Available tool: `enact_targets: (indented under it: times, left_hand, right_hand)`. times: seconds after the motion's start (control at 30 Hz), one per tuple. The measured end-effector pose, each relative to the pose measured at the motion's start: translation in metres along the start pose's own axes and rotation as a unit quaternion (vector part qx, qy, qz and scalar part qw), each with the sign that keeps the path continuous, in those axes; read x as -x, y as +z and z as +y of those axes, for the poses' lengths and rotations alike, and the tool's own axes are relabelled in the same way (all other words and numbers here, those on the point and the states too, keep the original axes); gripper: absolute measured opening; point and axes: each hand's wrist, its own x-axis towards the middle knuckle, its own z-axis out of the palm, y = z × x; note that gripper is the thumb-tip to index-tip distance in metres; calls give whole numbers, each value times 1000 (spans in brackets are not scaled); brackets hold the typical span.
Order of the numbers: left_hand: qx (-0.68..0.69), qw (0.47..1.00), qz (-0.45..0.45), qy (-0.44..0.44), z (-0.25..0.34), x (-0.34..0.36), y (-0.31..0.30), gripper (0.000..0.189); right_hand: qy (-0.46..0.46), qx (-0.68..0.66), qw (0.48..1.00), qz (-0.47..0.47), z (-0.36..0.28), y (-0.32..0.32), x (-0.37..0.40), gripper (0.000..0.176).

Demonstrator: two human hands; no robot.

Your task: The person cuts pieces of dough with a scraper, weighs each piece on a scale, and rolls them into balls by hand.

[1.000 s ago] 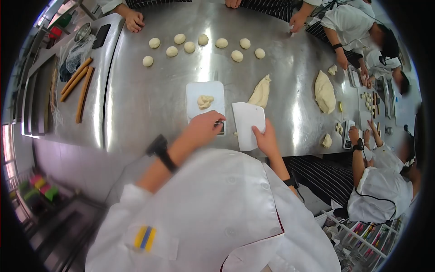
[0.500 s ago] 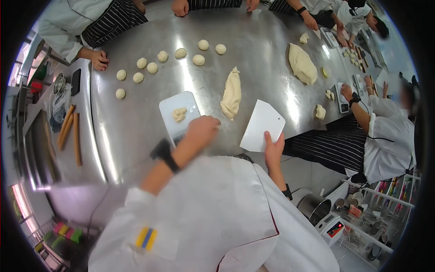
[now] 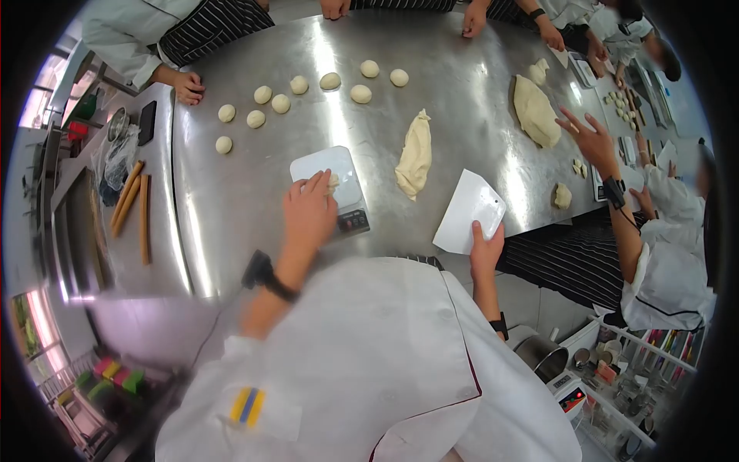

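Note:
My left hand (image 3: 309, 212) is over a kitchen scale (image 3: 350, 171) with a white platform and dark display. Its fingers are closed round a small piece of dough (image 3: 333, 182) on that platform and mostly cover it. In my right hand (image 3: 486, 248) is a white dough scraper (image 3: 464, 209), held by its lower right edge above the table's near side. Between the scale and the scraper a long strip of dough (image 3: 414, 159) lies on the steel table.
Several round dough balls (image 3: 330, 81) sit beyond the scale. A large dough mass (image 3: 535, 114) lies at the right, near a co-worker's raised hand (image 3: 591, 142). Wooden rolling pins (image 3: 145, 219) rest on the left counter. Other people's hands are at the far edge.
My left hand has moved left from beside the scale onto the dough on its platform. The scraper stays in my right hand. The co-worker at right has raised a hand. The view has shifted slightly.

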Motion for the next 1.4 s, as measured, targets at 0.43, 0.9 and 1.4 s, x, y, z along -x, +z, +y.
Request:
enact_targets:
  times: [0.43, 0.9, 1.4]
  left_hand:
    - [298, 925, 45, -233, -32, 32, -2, 45]
    - [86, 991, -75, 65, -22, -18, -7, 46]
    - [129, 989, -30, 61, -8, -4, -6, 47]
  right_hand:
    - [70, 128, 989, -15, 42, -1, -28, 51]
    - [2, 136, 991, 8, 70, -3, -36, 54]
    - [207, 484, 834, -168, 12, 9, -49, 90]
